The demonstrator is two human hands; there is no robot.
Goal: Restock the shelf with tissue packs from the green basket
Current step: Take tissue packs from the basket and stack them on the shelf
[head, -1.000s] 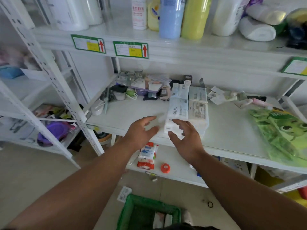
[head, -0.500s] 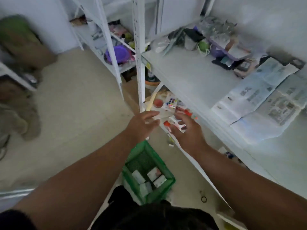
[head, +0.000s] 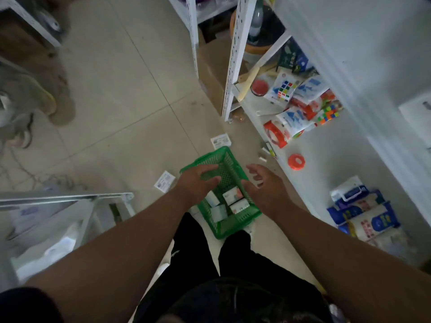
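Head view, looking steeply down: a green basket (head: 229, 180) sits on the tiled floor (head: 121, 94) just in front of the person's dark trouser legs. Several tissue packs (head: 232, 195) lie in its near end; the far end shows bare mesh. The left hand (head: 198, 181) hovers over the basket's left side, fingers spread and empty, partly covering the rim. The right hand (head: 264, 186) hangs over the right rim, fingers loosely curled apart, holding nothing. To the right runs the white shelf (head: 326, 159), its low level carrying puzzle cubes (head: 285, 90), red-and-white bags and an orange tape roll (head: 296, 162). Two paper slips (head: 165, 181) lie on the floor beside the basket.
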